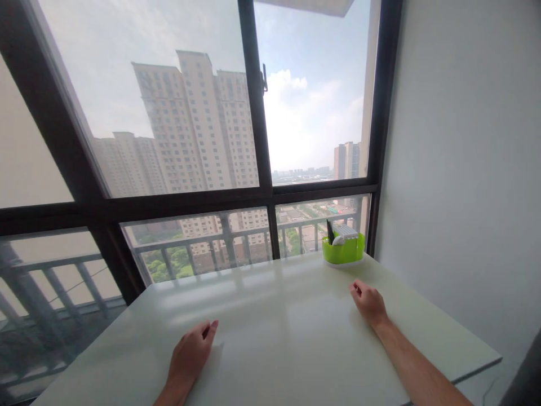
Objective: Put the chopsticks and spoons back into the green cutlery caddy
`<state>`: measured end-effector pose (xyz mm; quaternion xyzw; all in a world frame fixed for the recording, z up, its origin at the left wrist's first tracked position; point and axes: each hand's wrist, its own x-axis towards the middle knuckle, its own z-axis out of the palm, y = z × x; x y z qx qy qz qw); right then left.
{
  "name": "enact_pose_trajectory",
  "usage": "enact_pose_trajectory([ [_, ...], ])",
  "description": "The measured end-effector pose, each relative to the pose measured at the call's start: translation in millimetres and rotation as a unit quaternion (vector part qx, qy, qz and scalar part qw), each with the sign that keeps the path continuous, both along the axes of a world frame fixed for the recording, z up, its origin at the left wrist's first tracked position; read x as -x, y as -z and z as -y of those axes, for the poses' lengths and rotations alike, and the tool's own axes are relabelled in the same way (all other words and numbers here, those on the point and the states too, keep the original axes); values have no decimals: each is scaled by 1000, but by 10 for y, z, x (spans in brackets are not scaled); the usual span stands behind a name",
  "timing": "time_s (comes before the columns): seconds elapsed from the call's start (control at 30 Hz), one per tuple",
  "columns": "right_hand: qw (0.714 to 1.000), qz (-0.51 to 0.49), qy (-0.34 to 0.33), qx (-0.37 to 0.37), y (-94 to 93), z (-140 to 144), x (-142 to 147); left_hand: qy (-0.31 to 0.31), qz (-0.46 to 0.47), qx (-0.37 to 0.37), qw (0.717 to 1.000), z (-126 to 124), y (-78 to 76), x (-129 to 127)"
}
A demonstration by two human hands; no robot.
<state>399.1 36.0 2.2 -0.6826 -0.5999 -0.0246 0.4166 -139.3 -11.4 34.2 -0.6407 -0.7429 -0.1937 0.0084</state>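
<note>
My left hand (190,349) rests on the white table (270,338) at the lower left, fingers curled in and thumb on top. Nothing shows in it. My right hand (367,301) lies farther back on the right of the tabletop, closed in a loose fist, with no object visible in its grip. Just beyond the right hand stands a bright green basket (343,252), close but apart from it. Inside are dark pen-like sticks (330,231), a rounded white item (338,241) and a pale ridged object (346,231).
A dark-framed window (266,194) runs along the table's back edge, with a railing and tall buildings outside. To the right, a plain wall (460,146) rises beside the table. Something dark (524,372) cuts into the lower right corner.
</note>
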Motion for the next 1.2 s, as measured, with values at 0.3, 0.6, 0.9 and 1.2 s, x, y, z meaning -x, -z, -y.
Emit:
enact_pose_trajectory([
  [0.3,998,59,-8,-15,137,-76,-72,-29,68,37,997,-23,0,80],
  [0.6,999,51,-10,-17,200,-126,-91,-34,106,15,994,-46,41,120],
  [0.9,998,54,-8,-24,188,-119,-80,-22,171,-17,985,6,-84,86],
  [1.2,998,53,-13,-15,198,-121,-89,-13,167,-21,986,-31,14,152],
])
